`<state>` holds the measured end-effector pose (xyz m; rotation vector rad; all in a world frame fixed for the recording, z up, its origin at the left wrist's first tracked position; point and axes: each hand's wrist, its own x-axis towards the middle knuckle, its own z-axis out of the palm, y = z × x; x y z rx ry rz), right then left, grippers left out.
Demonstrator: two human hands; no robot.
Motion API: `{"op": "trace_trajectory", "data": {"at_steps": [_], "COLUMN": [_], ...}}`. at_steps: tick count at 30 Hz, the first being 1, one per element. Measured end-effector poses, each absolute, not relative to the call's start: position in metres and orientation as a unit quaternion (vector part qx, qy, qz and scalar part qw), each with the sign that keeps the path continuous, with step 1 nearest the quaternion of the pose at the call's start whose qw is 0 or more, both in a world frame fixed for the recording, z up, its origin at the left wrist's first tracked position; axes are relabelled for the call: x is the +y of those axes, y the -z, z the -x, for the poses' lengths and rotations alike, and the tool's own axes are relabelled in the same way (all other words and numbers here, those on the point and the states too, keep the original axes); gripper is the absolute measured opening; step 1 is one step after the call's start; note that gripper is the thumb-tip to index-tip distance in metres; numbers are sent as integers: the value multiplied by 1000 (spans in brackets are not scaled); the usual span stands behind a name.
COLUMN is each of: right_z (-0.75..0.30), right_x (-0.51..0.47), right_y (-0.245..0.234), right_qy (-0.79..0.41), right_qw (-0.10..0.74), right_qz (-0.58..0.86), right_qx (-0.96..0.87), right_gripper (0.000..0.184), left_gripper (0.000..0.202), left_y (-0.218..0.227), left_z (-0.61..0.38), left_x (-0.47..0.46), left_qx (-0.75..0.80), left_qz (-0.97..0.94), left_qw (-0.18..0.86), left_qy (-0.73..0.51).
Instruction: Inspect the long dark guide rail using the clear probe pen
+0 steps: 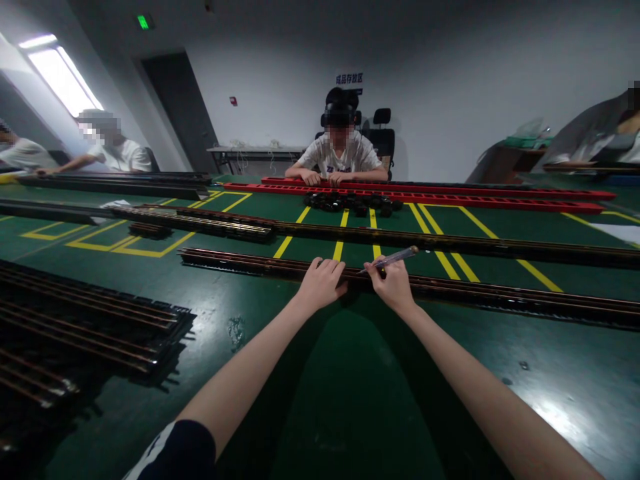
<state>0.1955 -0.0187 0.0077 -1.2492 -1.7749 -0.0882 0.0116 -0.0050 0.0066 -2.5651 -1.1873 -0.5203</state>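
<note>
A long dark rail with copper strips lies across the green table in front of me. My left hand rests on the rail with its fingers curled over the top edge. Just to its right, my right hand is closed around a screwdriver with a clear handle. The handle points up and to the right, and the tip is down at the rail between my hands.
A stack of similar rails lies at the near left. More dark rails and red rails cross the green table further back, with small black parts before a seated person. Other people sit at far left and right.
</note>
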Motion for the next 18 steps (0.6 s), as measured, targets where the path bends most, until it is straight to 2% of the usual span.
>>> {"op": "trace_trajectory", "data": {"at_steps": [18], "right_z": [-198], "right_x": [-23], "right_y": [0], "right_qy": [33], "right_qw": [475], "right_qz": [530], "right_qx": [-702], "right_gripper": [34], "left_gripper": [32], "left_y": [-2], "left_z": [-17], "left_x": [-4], "left_qx": [-447], "left_qz": [863], "left_qw": [102], "left_qy": [214]}}
